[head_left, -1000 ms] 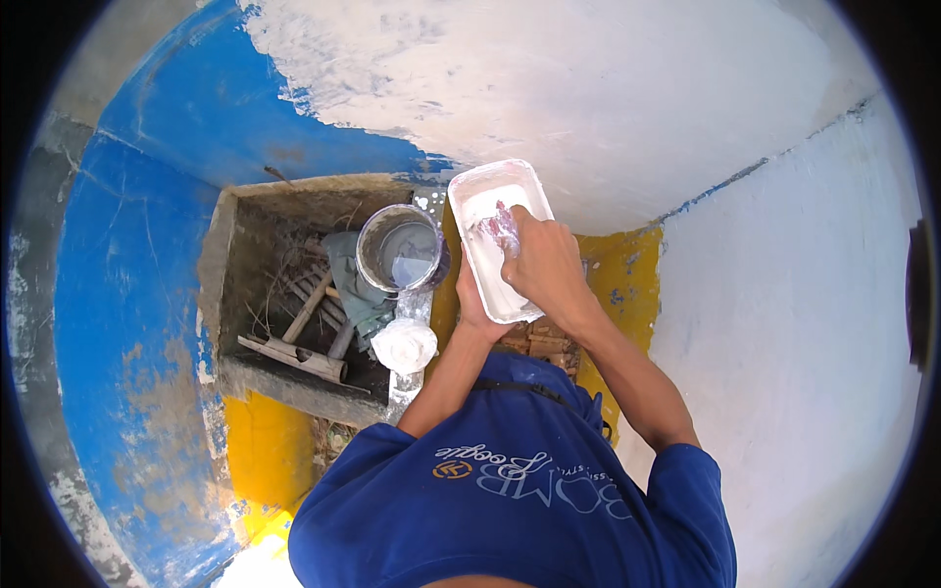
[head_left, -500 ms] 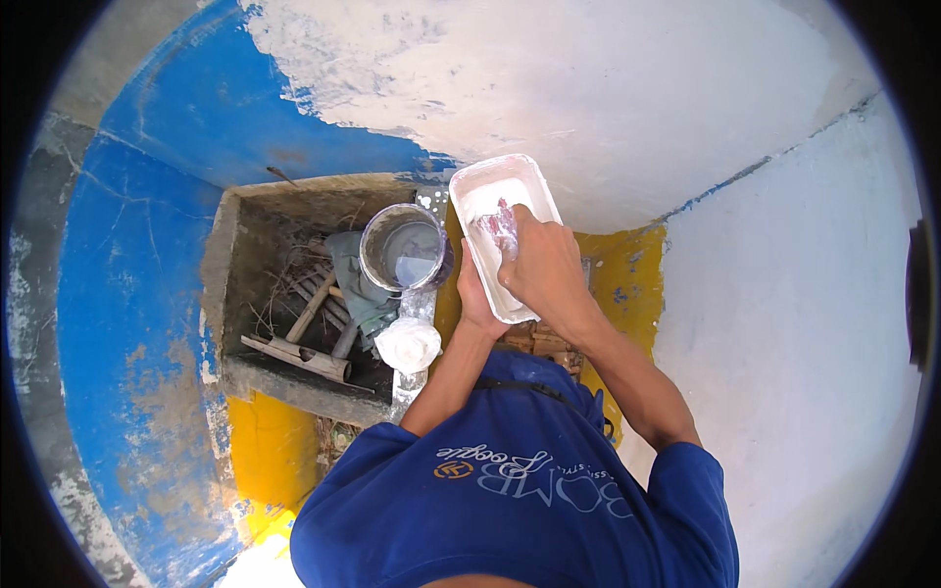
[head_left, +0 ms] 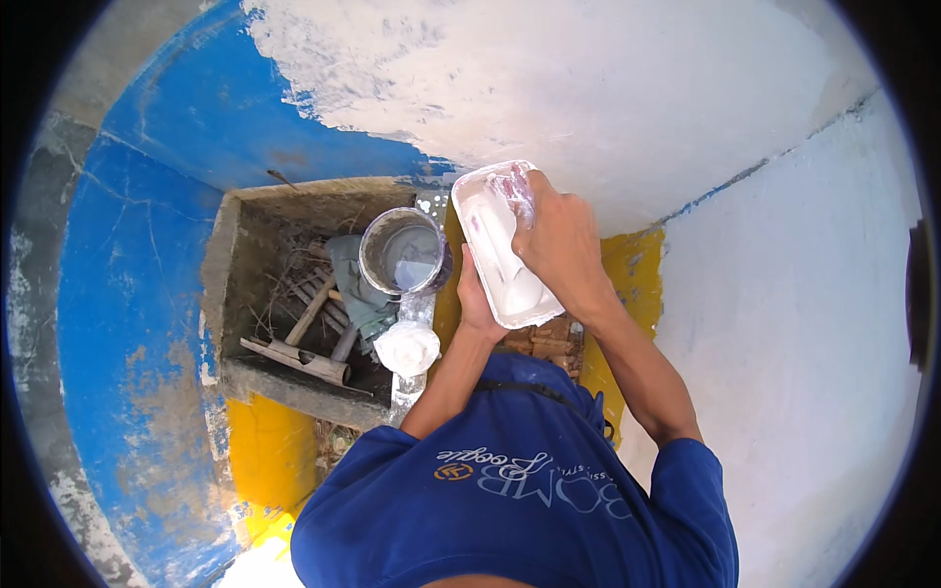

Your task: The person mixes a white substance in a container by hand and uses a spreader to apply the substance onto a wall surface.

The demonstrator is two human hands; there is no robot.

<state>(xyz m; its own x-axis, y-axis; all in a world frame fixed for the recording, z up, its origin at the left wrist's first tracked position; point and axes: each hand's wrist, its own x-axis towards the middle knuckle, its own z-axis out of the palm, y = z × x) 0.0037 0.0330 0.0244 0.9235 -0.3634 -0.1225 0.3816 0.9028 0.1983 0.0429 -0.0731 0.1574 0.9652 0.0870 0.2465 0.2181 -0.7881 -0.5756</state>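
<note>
Tray: One oblong white tray (head_left: 535, 317), open side up, is held before a person's blue shirt (head_left: 510, 510), just right of the ledge.
Paste: White paste (head_left: 487, 220) coats the tray floor, with one smooth, rounded mass toward the near end.
Left grip (head_left: 476, 299): One of two bare hands at work, it clasps the tray's left long edge toward the near corner, some fingers hidden beneath.
Right grip (head_left: 561, 235): The second hand pinches one purple-and-white, paste-smeared tool (head_left: 517, 194) at the tray's far right corner; its exact kind cannot be told.
Ledge: Two things stand on one narrow, white-spattered ledge (head_left: 416, 311): one round pail (head_left: 365, 269) of grey liquid toward the far end, one crumpled white bundle (head_left: 407, 348) toward the near end, the pair near each other.
Box: Left of the ledge, one concrete box (head_left: 294, 386) holds one grey-green cloth (head_left: 363, 302) by its right edge, one split bamboo length (head_left: 299, 361) along its near edge, and several sticks (head_left: 314, 309), too tangled to count.
Walls: Three colours surround the scene: blue paint (head_left: 147, 216) at left, white coating (head_left: 588, 88) ahead and at right, yellow paint (head_left: 632, 284) low down.
</note>
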